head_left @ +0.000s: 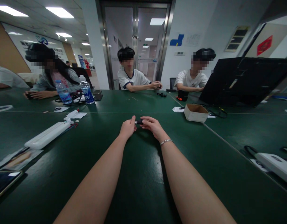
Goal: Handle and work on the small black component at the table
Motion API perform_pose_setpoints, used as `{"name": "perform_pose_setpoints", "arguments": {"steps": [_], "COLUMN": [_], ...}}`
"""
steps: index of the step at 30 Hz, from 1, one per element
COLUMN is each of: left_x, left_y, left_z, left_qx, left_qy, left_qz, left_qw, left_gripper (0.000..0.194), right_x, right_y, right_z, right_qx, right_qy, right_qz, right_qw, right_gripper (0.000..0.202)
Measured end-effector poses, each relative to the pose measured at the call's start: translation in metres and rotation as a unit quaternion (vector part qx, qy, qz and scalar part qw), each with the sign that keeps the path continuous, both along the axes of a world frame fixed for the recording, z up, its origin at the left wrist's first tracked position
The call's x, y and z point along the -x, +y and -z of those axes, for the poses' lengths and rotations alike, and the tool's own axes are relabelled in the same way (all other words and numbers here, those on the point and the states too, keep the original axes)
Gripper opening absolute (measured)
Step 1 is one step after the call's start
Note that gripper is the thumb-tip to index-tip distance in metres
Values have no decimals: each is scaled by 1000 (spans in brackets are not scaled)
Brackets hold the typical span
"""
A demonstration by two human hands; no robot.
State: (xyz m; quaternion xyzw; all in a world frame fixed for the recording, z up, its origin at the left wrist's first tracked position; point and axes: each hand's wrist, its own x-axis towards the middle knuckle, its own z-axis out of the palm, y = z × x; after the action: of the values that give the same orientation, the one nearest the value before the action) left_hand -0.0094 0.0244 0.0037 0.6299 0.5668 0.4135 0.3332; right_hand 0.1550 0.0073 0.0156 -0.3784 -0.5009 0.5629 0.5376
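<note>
Just above the green table, a small black piece with a silvery end (139,122) spans the gap between my hands. Its exact kind is too small to make out. My left hand (128,128) is closed around the silvery end, thumb pointing up. With thumb and fingers, my right hand (154,127) pinches the black end; a silver bracelet (166,142) circles that wrist. My fingers hide part of the piece on both sides.
An open cardboard box (196,113) stands to the right, before a large black monitor (246,81). Leftward lie a long white pack (48,135), a phone (6,183) and two water bottles (87,90). A white power strip (275,165) is at right. Several people sit around the table.
</note>
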Motion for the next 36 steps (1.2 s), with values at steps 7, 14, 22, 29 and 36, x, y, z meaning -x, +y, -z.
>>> {"name": "perform_pose_setpoints", "arguments": {"steps": [7,14,22,29,36], "left_x": [-1,-2,-2,-2,-2], "left_y": [1,-1,-4,-4,-4], "left_z": [1,0,-1,-2,-5], "left_qx": [13,9,2,0,-9], "left_qy": [-37,-58,-77,-109,-150], "left_qz": [-5,4,20,26,32], "left_qw": [999,998,997,994,988], "left_gripper": [64,52,39,33,31], "right_x": [1,2,2,1,2], "right_y": [0,0,1,2,1], "right_z": [-1,-1,-2,-3,-4], "right_qx": [7,17,29,33,42], "right_qy": [5,14,17,15,23], "right_qz": [9,20,32,39,44], "right_qw": [1000,1000,999,999,998], "right_gripper": [18,17,15,15,16]}}
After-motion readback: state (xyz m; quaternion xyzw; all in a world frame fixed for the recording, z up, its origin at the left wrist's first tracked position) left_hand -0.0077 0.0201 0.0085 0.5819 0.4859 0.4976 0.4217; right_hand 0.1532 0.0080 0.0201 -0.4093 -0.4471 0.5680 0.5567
